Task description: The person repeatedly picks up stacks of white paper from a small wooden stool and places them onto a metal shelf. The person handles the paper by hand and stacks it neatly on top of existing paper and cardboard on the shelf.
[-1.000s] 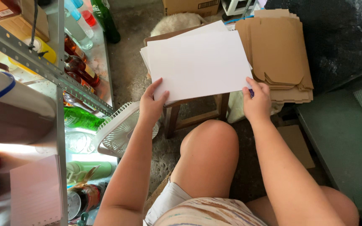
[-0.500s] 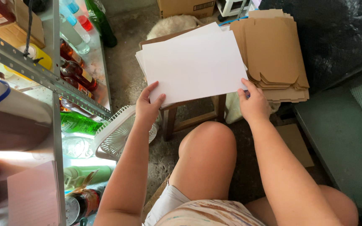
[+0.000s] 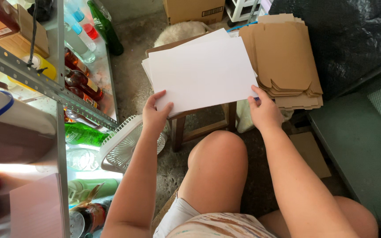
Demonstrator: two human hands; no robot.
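A stack of white sheets [image 3: 203, 72] lies over a small wooden stool [image 3: 199, 128] in front of my knees. My left hand [image 3: 155, 115] grips the stack's near left corner, thumb on top. At the near right corner my right hand [image 3: 264, 112] holds the same stack. Beside the sheets, to the right, rests a pile of flat brown cardboard blanks [image 3: 285, 59], touching the stack's right edge.
A metal shelf rack [image 3: 60, 94] with several bottles stands at the left. A small white fan [image 3: 122, 145] sits on the floor beside my left forearm. A cardboard box [image 3: 195, 9] is at the back; a dark green surface [image 3: 362, 145] is at the right.
Both hands and the white stack have stayed almost in place; the stack has shifted slightly away from me over the stool.
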